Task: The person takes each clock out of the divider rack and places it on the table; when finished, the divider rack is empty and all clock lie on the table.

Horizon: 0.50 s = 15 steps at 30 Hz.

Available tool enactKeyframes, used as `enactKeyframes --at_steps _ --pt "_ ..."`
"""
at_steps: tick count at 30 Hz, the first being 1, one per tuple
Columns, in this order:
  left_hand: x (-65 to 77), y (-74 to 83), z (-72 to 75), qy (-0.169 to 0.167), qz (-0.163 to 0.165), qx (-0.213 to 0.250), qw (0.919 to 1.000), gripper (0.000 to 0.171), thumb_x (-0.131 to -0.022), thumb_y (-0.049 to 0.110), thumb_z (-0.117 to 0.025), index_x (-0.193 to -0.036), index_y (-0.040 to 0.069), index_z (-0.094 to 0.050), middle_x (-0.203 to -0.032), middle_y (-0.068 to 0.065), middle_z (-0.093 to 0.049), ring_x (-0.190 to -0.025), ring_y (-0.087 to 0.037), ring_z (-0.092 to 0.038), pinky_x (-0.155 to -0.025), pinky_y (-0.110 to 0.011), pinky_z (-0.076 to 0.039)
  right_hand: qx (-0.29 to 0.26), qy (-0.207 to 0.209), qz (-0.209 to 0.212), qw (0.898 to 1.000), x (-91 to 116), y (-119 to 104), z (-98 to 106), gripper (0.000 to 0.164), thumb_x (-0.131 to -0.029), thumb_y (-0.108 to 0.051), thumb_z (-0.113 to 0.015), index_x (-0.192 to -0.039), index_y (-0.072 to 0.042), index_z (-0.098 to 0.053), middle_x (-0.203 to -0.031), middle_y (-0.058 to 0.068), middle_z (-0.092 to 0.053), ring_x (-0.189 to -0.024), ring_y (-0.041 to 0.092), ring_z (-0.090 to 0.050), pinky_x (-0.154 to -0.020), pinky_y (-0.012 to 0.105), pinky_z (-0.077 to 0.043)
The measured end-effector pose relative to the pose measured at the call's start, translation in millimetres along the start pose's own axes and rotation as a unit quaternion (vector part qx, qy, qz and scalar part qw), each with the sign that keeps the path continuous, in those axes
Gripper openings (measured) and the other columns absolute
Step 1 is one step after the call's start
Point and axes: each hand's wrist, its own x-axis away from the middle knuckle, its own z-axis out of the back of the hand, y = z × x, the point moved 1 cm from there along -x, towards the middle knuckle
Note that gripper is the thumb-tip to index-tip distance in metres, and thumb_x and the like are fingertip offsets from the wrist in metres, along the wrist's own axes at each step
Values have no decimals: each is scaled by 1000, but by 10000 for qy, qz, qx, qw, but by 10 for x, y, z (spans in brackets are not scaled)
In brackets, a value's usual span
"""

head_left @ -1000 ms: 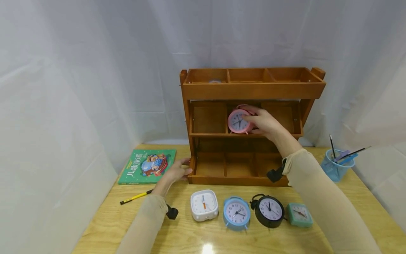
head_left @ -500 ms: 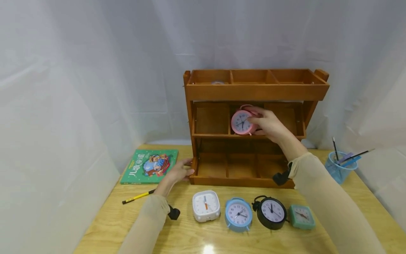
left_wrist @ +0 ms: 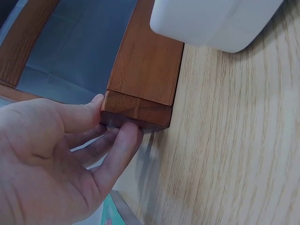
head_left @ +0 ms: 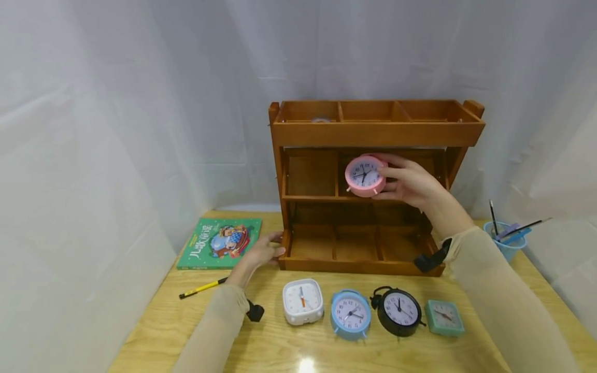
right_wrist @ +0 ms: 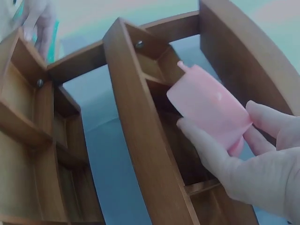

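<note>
My right hand [head_left: 410, 181] holds a round pink alarm clock [head_left: 361, 176] by its right side, in front of the middle compartment of the shelf's middle tier. The clock tilts a little; in the right wrist view the pink clock [right_wrist: 211, 103] sits between thumb and fingers, apart from the ledge. With thumb and fingertips my left hand [head_left: 262, 252] grips the lower left corner of the brown wooden shelf [head_left: 373, 135]. Close up in the left wrist view, the left hand [left_wrist: 61, 150] pinches the end of the shelf's bottom front board [left_wrist: 145, 65].
Along the table front stand a white clock [head_left: 303, 302], a blue alarm clock [head_left: 351, 315], a black alarm clock [head_left: 399, 312] and a mint clock [head_left: 445, 318]. A green book [head_left: 219, 243] and yellow pen [head_left: 203, 288] lie left. A blue pen cup [head_left: 508, 248] stands right.
The right hand has drawn the pink clock off the middle tier's ledge, slightly up and to the right, and the clock has tilted. The left hand has stayed on the shelf corner.
</note>
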Motion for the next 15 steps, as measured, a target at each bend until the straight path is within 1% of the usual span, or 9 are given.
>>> enactKeyframes --at_steps 4,6,11,15 --pt "5 15 7 -38 -52 -62 10000 61 -105 -3 -57 -161 -5 -33 -156 -34 -44 -117 -38 -67 -90 -45 -63 -517 -262 -236 9980 104 16 37 68 -110 -11 -51 -169 -19 -18 -148 10 -35 -104 27 -73 -87 42 -65" --pt "4 15 18 -39 -76 -49 10000 62 -105 -3 -57 -161 -5 -32 -156 -35 -44 -118 -40 -66 -90 -44 -63 -597 -314 -290 9973 161 24 44 67 -110 -11 -51 -169 -20 -19 -147 10 -36 -105 28 -73 -88 44 -65" --pt "1 6 51 -40 -159 43 9999 61 -105 -4 -55 -161 -7 -31 -155 -37 -43 -123 -47 -64 -88 -46 -64 -369 -341 -210 9985 276 32 62 63 -110 -12 -53 -166 -21 -26 -149 8 -36 -106 29 -72 -90 44 -65" --pt "3 -7 62 -54 -183 68 9998 62 -104 -5 -55 -161 -9 -30 -154 -38 -42 -122 -47 -64 -86 -46 -64 -268 -409 -176 9986 347 44 110 61 -111 -13 -52 -165 -22 -27 -149 7 -36 -105 29 -72 -90 44 -65"
